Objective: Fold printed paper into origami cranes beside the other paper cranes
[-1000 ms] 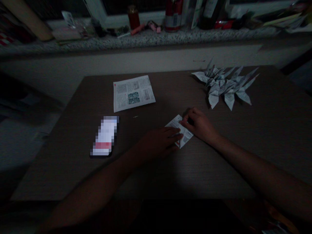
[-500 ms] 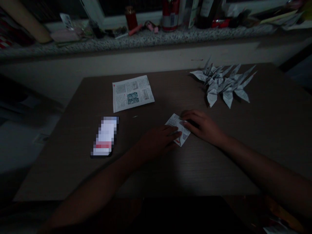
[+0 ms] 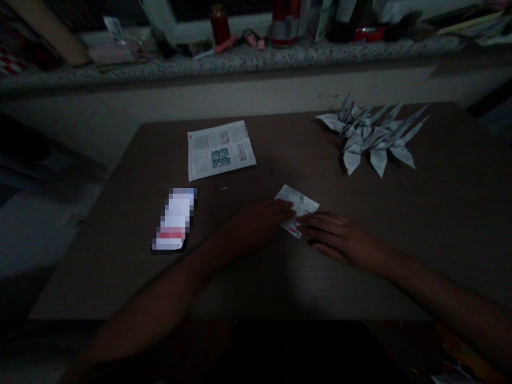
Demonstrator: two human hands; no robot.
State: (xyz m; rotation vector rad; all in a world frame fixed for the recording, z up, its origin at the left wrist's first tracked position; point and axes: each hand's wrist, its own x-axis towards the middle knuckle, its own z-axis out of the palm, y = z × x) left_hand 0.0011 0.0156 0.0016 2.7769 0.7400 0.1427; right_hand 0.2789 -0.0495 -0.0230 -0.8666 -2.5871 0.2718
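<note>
A small folded square of printed paper (image 3: 302,200) lies flat on the dark wooden table, one corner toward me. My left hand (image 3: 266,217) rests on its left side, fingers stretched out over the paper. From the right, my right hand (image 3: 340,237) lies flat with fingers extended, its fingertips touching the paper's lower right edge. Farther back on the right sits a cluster of several folded paper cranes (image 3: 372,136), made from similar printed paper. A larger printed sheet (image 3: 222,149) lies at the back left.
Left of my left arm lies a phone (image 3: 174,218) with a lit, blurred screen. A tiny paper scrap (image 3: 223,188) is near the sheet. Behind the table (image 3: 132,213), a speckled stone sill (image 3: 240,65) carries a red can (image 3: 285,24), a red jar (image 3: 220,26) and bottles.
My right hand has moved down from the paper's upper right edge to its lower right edge. My left hand stays on the paper. The view has shifted slightly.
</note>
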